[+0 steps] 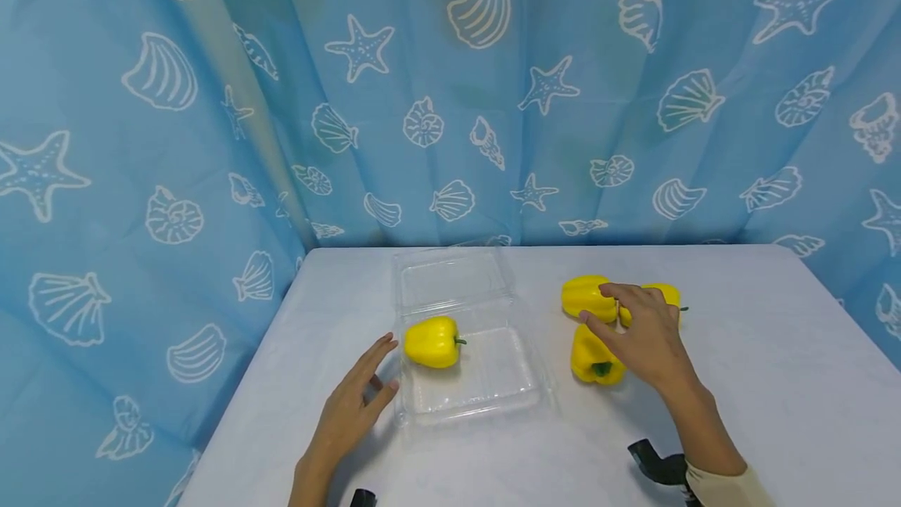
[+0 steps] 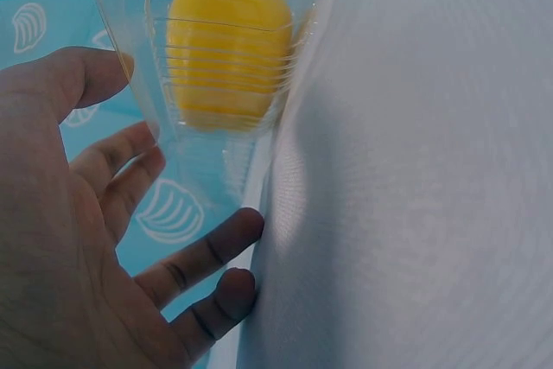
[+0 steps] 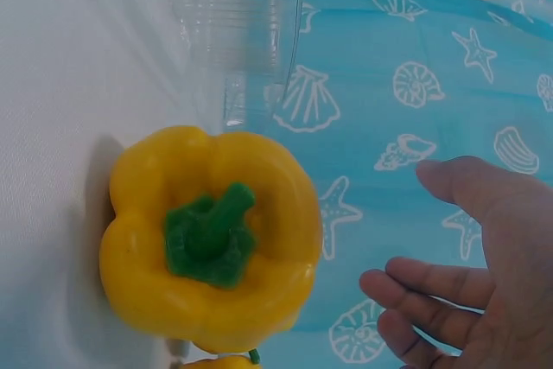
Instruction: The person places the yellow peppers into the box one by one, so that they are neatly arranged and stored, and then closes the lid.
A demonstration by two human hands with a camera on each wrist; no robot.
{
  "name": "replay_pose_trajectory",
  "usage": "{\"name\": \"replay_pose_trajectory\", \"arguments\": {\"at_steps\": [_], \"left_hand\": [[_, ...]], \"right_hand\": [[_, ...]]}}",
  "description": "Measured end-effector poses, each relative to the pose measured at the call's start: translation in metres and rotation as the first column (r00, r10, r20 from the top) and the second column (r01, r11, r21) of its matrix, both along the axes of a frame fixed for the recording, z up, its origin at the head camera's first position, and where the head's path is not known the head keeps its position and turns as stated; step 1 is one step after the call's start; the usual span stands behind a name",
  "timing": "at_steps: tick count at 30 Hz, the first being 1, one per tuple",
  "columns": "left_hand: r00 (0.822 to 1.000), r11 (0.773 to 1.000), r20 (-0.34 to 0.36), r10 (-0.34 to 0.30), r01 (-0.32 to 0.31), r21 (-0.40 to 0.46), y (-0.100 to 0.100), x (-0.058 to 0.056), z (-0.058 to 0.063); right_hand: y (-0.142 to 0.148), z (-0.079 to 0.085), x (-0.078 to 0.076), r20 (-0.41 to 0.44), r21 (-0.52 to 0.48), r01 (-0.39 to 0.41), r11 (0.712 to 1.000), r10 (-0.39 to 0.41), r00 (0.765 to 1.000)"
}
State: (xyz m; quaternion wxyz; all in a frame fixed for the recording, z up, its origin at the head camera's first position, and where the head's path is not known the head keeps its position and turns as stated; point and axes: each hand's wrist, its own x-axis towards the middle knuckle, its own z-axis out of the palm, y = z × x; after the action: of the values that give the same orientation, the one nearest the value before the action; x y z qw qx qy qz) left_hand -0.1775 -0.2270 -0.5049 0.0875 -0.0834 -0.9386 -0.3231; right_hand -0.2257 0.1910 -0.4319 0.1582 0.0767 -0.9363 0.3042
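A clear plastic clamshell box (image 1: 496, 370) lies with its lid (image 1: 450, 280) folded back. Inside its left part, one yellow bell pepper (image 1: 431, 343) rests on its side, green stem pointing right. My left hand (image 1: 355, 401) is at the box's left edge, fingers loosely spread; in the left wrist view the thumb tip overlaps the clear rim. Over a cluster of three more yellow peppers hovers my right hand (image 1: 651, 339), thumb and fingers apart, holding nothing. It partly hides the back right pepper (image 1: 673, 296). The front pepper (image 3: 212, 239) faces the right wrist view stem first; the back left pepper (image 1: 584, 298) sits behind it.
A white cloth-covered table (image 1: 507, 460) carries everything. Behind and left of it hangs a blue curtain (image 1: 422, 178) with white shells and starfish. Dark curved pieces of wrist gear (image 1: 658, 464) show near both forearms.
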Motion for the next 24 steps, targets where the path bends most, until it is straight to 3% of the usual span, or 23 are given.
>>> {"name": "replay_pose_trajectory", "arguments": {"at_steps": [12, 24], "left_hand": [[1.0, 1.0, 0.002, 0.013, -0.013, 0.0, -0.0003, 0.0005, -0.0007], [1.0, 1.0, -0.007, 0.005, -0.005, 0.007, 0.0014, -0.0007, -0.0015]], "right_hand": [[0.0048, 0.002, 0.0016, 0.089, 0.066, 0.024, 0.998, -0.03, 0.996], [0.0092, 0.0007, 0.0013, 0.229, 0.182, 0.021, 0.983, -0.063, 0.971]]}}
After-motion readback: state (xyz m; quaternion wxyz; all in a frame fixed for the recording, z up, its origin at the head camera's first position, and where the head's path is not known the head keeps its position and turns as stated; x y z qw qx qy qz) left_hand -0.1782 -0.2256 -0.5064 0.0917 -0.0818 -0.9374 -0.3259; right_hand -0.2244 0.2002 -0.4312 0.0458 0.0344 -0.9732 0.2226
